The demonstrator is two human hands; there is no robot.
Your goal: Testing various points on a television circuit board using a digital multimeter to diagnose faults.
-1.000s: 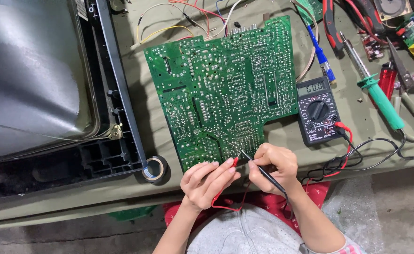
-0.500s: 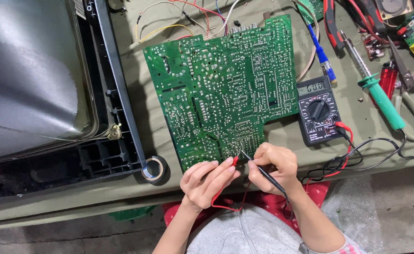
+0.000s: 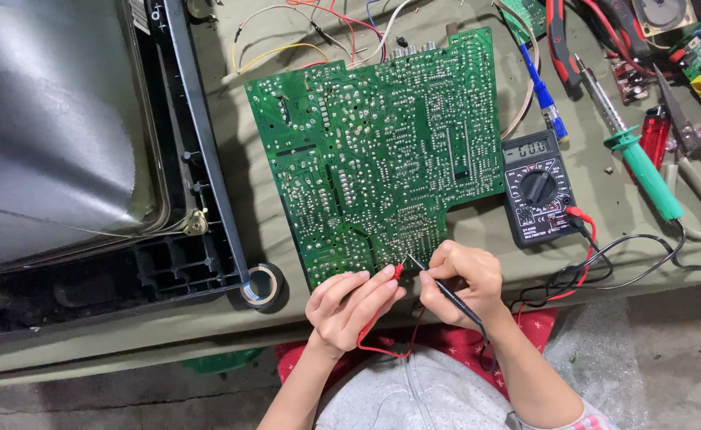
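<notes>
A large green circuit board lies solder side up on the bench. At its near edge my left hand pinches a red test probe, tip on the board. Beside it my right hand holds a black test probe like a pen, its tip touching the board close to the red one. Red and black leads run from the probes to a black multimeter lying right of the board.
An old television shell with its grey tube fills the left. A roll of black tape sits by its corner. A green-handled soldering iron, red-handled pliers, scissors and small boards lie at the right.
</notes>
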